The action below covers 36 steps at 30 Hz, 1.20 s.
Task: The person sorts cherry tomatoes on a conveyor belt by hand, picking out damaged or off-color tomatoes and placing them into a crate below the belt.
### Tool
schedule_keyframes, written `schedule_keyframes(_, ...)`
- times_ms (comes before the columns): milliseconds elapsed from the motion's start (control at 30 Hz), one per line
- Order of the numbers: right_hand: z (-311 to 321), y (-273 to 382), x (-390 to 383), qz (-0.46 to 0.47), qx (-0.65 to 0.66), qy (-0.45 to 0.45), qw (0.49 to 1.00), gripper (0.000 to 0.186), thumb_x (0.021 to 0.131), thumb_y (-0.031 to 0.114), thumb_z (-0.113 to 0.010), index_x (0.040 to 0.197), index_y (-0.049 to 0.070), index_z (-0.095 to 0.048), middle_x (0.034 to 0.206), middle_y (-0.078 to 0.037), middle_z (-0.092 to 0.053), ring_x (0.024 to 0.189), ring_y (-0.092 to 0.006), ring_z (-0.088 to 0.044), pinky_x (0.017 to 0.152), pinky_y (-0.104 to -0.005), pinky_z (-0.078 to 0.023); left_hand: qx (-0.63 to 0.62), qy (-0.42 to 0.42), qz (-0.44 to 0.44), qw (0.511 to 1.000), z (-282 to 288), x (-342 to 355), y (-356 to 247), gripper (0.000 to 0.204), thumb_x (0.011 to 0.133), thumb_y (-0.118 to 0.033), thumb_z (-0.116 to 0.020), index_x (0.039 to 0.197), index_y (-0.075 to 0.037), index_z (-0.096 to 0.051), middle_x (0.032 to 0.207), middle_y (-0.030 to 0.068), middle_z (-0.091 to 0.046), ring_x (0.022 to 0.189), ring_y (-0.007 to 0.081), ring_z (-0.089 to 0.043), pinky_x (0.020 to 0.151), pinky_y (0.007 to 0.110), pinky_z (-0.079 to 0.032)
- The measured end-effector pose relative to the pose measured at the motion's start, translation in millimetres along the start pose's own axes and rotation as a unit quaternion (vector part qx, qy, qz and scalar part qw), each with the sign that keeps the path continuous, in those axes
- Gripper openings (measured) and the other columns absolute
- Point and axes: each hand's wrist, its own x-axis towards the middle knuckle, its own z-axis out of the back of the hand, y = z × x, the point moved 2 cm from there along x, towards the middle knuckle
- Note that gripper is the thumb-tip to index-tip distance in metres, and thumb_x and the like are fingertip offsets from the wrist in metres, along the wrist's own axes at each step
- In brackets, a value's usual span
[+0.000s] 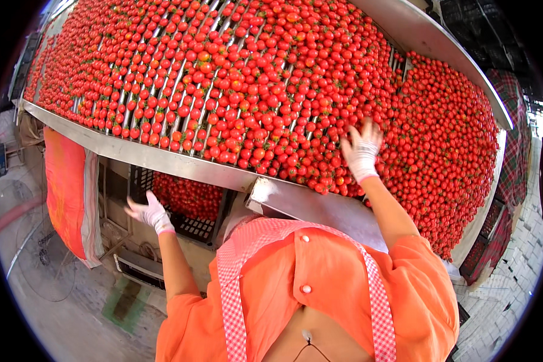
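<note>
Cherry tomatoes [241, 90], red with some green stems, cover a metal roller conveyor [179, 90] in front of me. To the right they lie in a deep, dense heap [446, 145]. My right hand [362, 149], in a white fingerless-looking glove, rests on the tomatoes at the near edge of that heap, its fingers spread. No tomato shows gripped in it. My left hand [149, 212], gloved the same way, hangs in the air below the conveyor's near rail, beside a black crate [206, 231] of tomatoes. Its fingers are apart and it holds nothing.
A metal rail [145, 158] runs along the conveyor's near side, and a metal panel [320, 208] sits against my front. An orange sack [64, 187] hangs at the left. More dark crates [482, 238] and a plaid cloth [513, 145] are at the right.
</note>
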Motion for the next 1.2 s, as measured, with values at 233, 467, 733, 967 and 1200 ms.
schedule_keyframes(233,39.6,252.0,35.5,0.306,0.299,0.089,0.899,0.058,0.076,0.042,-0.072,0.127,0.019,-0.059,0.147,-0.015,-0.040,0.140,-0.0408,-0.030,0.115,-0.0626,-0.019,-0.270,0.053,-0.351,0.895,12.4,-25.0,-249.6,0.065,0.083,-0.018,-0.070,0.141,-0.005,-0.044,0.154,0.0247,-0.024,0.143,0.0394,-0.025,0.116,0.050,-0.025)
schedule_keyframes(467,11.3,272.1,35.4,0.351,0.232,0.057,0.905,0.043,0.081,0.040,-0.066,0.119,0.018,-0.064,0.132,-0.009,-0.052,0.134,-0.0354,-0.038,0.113,-0.0641,-0.023,-0.166,0.136,-0.689,0.693,-36.5,-79.9,-413.7,0.023,0.079,-0.020,-0.069,0.101,-0.014,-0.070,0.120,0.0052,-0.064,0.118,0.0285,-0.055,0.103,0.046,-0.042)
schedule_keyframes(733,-9.9,138.5,-27.1,0.277,0.194,0.113,0.934,0.037,0.077,0.041,-0.068,0.102,0.014,-0.063,0.126,-0.007,-0.055,0.127,-0.0282,-0.047,0.109,-0.0638,-0.028,0.238,0.193,-0.700,0.645,-76.2,-146.3,-464.8,0.043,0.092,-0.036,-0.055,0.129,-0.016,-0.065,0.156,0.0090,-0.037,0.149,0.0337,-0.022,0.118,0.057,-0.013)
schedule_keyframes(967,-7.5,0.7,-51.0,0.159,0.115,0.101,0.975,0.040,0.075,0.037,-0.070,0.106,0.013,-0.063,0.126,-0.011,-0.055,0.128,-0.0370,-0.045,0.111,-0.0569,-0.031,0.391,0.203,-0.733,0.519,-47.7,-164.9,-482.1,0.048,0.093,-0.028,-0.055,0.139,-0.012,-0.057,0.160,0.0087,-0.031,0.151,0.0343,-0.017,0.118,0.059,-0.012)
schedule_keyframes(1200,-25.2,-76.9,-75.0,-0.076,-0.020,0.151,0.985,0.056,0.072,0.043,-0.076,0.121,0.018,-0.065,0.151,-0.014,-0.036,0.139,-0.0459,-0.028,0.115,-0.0634,-0.018,-0.065,0.283,-0.658,0.695,-36.4,-120.0,-447.5,0.034,0.082,-0.037,-0.071,0.106,-0.013,-0.071,0.150,0.0097,-0.043,0.144,0.0340,-0.029,0.118,0.047,-0.024)
